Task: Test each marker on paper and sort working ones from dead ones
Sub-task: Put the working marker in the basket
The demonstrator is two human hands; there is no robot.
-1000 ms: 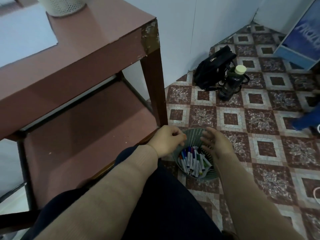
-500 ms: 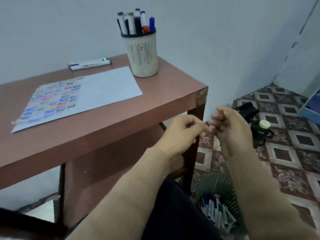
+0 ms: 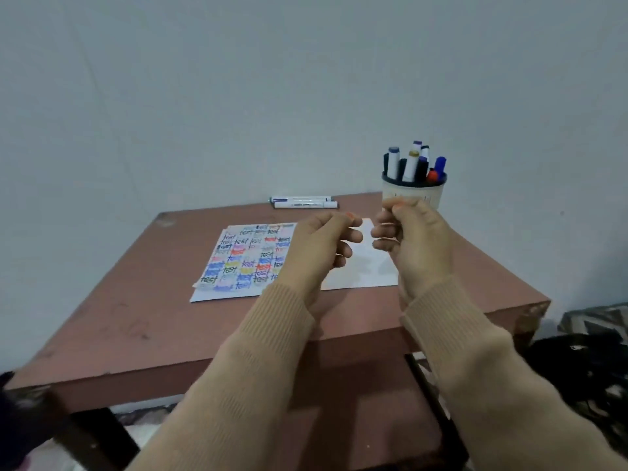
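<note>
Hands hover over surface (image 3: 136,317), close together, not touching: left hand (image 3: 316,249), right hand (image 3: 418,243), fingers (image 3: 352,236) of both curled toward each other. Orange specks at fingertips; marker pinched or not, cannot tell, since anything held is hidden inside curl. Paper (image 3: 360,273) lies flat below and beyond hands, long axis left-right. Left part filled with "test" scribbles; blank part toward right, nearer right hand for next stroke. Cup of markers (image 3: 413,195) stands behind right hand. Two markers (image 3: 304,202) lie at back edge, axis left-right.
</note>
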